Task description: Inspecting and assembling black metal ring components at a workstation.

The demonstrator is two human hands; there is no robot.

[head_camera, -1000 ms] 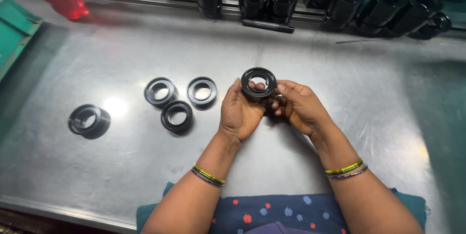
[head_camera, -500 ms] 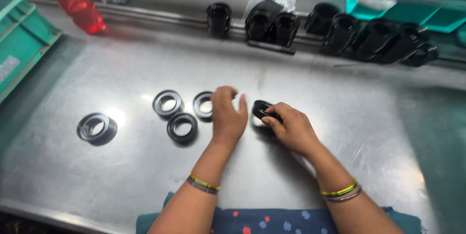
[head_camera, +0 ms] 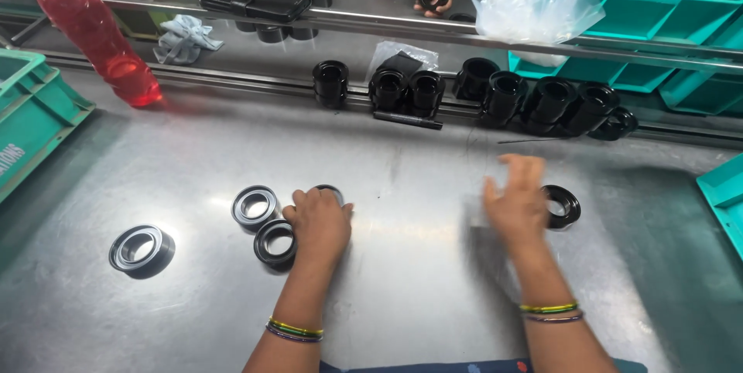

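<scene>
The left hand (head_camera: pixel 319 222) lies flat, palm down, on the steel table (head_camera: pixel 402 288). It covers most of one black ring (head_camera: pixel 331 189), so I cannot tell if the fingers really hold it; only the far edge of this ring shows above the knuckles. Just to the left of this hand lie two more rings: one with a grey inside (head_camera: pixel 255 207) and one dark ring (head_camera: pixel 275 241) that touches the hand's side. A fourth ring (head_camera: pixel 138 248) lies well apart, further left of the hand.

The right hand (head_camera: pixel 517 201) is blurred, with the fingers spread open, and it holds nothing. A black ring on its edge side (head_camera: pixel 563 206) lies just beside it, to its right, near the fingertips.

Between the two hands the table is bare. Beyond the hands, a row of black cylinder parts (head_camera: pixel 534 98) stands along the metal rail (head_camera: pixel 232 83). A red bottle (head_camera: pixel 93 36) stands far left of the left hand, next to a green crate (head_camera: pixel 35 121). A teal crate (head_camera: pixel 724 195) borders the table to the right of the right hand.
</scene>
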